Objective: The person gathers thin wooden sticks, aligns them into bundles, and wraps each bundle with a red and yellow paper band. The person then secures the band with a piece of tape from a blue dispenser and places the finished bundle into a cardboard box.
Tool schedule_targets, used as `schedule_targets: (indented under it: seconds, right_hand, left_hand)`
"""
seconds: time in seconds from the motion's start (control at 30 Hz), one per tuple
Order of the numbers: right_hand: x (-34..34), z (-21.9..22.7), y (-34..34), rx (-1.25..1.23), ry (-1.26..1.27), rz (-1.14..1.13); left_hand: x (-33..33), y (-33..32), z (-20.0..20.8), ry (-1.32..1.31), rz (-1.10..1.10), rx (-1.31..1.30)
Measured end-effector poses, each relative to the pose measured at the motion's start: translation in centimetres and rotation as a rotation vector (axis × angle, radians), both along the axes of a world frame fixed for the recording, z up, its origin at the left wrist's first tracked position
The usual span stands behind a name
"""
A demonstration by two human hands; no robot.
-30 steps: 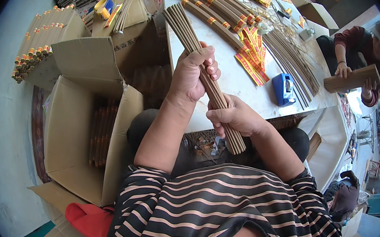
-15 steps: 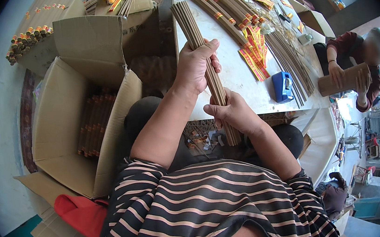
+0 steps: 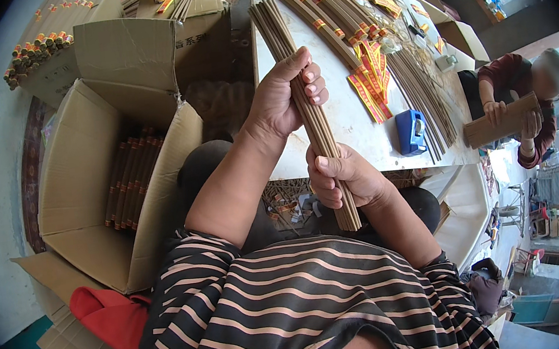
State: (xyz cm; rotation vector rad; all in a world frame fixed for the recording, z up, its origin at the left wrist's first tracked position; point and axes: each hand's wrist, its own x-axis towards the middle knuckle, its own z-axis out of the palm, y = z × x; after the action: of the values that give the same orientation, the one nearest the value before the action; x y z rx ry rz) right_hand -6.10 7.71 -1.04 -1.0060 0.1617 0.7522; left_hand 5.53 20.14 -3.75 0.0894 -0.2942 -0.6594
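Note:
A bundle of long, thin brown incense sticks slants across in front of me, its upper end over the white table and its lower end over my lap. My left hand is wrapped round the upper part, thumb along the sticks. Lower down, my right hand grips the same bundle with curled fingers. No label band shows on this bundle. On the table to the right lie loose incense sticks, red and yellow paper labels and a blue tape dispenser.
Labelled incense bundles lie on the white table. At my left, an open cardboard box holds several labelled bundles; a red cloth is beside it. More bundles are stacked far left. A co-worker holds a brown block at right.
The bundle has shifted slightly down toward me. My left fingers have re-wrapped around it, and my right hand has slid a little lower with its fingers curled further round.

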Motion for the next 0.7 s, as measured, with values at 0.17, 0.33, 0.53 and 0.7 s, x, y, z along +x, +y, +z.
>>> schedule_targets:
  seconds: [0.17, 0.33, 0.53, 0.7]
  right_hand:
    - [0.6, -0.7, 0.5, -0.694, -0.256, 0.016]
    - [0.3, -0.3, -0.3, -0.088, -0.054, 0.073]
    - [0.7, -1.3, 0.7, -0.867, -0.321, -0.034]
    - [0.3, -0.5, -0.2, -0.100, -0.037, 0.015]
  left_hand:
    - [-0.6, -1.1, 0.5, 0.123, 0.465, 0.677]
    - [-0.2, -0.4, 0.6, 0.115, 0.167, 0.265]
    - [-0.7, -1.6, 0.3, 0.097, 0.528, 0.700]
    - [-0.2, -0.5, 0.5, 0.042, 0.078, 0.074]
